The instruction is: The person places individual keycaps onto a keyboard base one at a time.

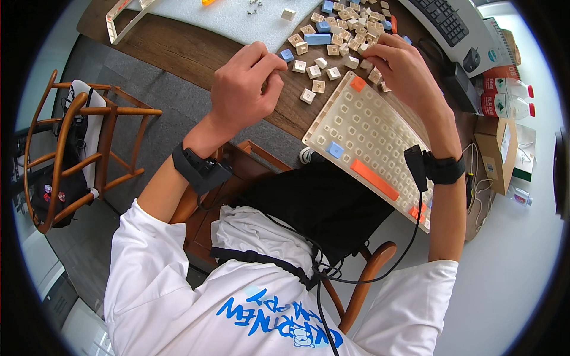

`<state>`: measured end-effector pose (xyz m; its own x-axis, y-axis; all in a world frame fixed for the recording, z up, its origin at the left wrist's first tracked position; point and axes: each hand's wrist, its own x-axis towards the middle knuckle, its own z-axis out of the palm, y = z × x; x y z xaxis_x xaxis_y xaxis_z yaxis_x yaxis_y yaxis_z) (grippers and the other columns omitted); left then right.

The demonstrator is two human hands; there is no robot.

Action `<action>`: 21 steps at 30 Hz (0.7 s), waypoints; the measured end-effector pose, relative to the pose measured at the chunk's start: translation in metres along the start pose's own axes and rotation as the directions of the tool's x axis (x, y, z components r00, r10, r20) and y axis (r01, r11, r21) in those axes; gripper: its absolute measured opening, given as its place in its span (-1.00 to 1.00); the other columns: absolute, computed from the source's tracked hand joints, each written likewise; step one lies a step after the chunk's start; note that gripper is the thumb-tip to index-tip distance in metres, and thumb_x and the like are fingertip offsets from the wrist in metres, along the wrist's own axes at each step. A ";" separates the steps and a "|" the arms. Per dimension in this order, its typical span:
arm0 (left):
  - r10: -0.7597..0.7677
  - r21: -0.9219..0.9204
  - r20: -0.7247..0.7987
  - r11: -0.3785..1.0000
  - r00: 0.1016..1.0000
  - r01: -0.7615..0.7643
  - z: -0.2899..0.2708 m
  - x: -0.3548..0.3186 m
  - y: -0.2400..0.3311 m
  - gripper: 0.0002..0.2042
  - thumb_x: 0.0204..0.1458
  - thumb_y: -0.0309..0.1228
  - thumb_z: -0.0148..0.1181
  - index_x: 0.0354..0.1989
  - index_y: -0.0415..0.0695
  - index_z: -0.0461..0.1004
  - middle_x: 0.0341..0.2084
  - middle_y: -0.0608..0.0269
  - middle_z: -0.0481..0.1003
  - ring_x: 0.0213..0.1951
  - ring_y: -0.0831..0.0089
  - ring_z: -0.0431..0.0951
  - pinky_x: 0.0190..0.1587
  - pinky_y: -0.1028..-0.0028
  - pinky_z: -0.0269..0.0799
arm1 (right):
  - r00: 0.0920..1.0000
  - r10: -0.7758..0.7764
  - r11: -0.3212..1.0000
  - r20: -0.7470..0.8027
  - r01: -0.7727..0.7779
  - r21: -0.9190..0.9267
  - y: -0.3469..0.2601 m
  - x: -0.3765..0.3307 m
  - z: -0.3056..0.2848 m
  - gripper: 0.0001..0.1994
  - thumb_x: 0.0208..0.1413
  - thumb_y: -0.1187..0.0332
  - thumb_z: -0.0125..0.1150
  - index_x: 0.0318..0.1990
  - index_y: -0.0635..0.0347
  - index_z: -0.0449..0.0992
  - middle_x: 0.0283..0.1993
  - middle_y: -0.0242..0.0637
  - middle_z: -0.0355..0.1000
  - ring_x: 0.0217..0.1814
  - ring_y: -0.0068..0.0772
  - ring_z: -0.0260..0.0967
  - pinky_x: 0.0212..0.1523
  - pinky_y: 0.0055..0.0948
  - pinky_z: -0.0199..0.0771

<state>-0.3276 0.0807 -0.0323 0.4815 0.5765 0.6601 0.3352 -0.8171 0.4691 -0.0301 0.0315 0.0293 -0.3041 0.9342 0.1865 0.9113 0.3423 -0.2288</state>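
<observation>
A cream keyboard base (pixel 371 127) lies slanted at the table's near edge. Most of its key positions are bare. It carries an orange spacebar (pixel 374 179), a blue keycap (pixel 335 149) and orange keycaps at its corners. Loose cream, blue and orange keycaps (pixel 318 86) are spread beyond it. Above the table's front edge, left of these, my left hand (pixel 246 86) is closed with curled fingers; whatever it may hold is hidden. My right hand (pixel 407 71) reaches over the base's far side, its fingertips pinched on a cream keycap (pixel 363 50) among the pile.
A pale mat (pixel 219 24) with small screws (pixel 254 7) lies at the back, beside a cream frame (pixel 122 26). On the right are a black keyboard (pixel 436 18), mouse (pixel 471 59), bottles (pixel 504 105) and a cardboard box (pixel 494 148). A wooden chair (pixel 62 160) stands left.
</observation>
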 end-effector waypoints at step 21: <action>0.021 -0.019 -0.002 1.000 1.000 -0.021 0.000 0.001 0.002 -0.89 -0.01 -0.69 0.16 -0.35 -0.22 0.56 -0.49 0.22 0.42 -0.51 0.37 0.48 -0.44 0.43 0.42 | 0.993 -0.105 0.992 -0.050 0.108 0.063 -0.016 0.008 0.004 -0.88 0.14 0.42 0.36 -0.20 0.23 0.63 -0.24 -0.27 0.53 -0.09 -0.16 0.49 -0.08 -0.23 0.53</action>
<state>-0.3262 0.0798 -0.0309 0.4868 0.5590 0.6712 0.3097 -0.8289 0.4658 -0.0481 0.0335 0.0303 -0.3839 0.8870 0.2567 0.8537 0.4469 -0.2673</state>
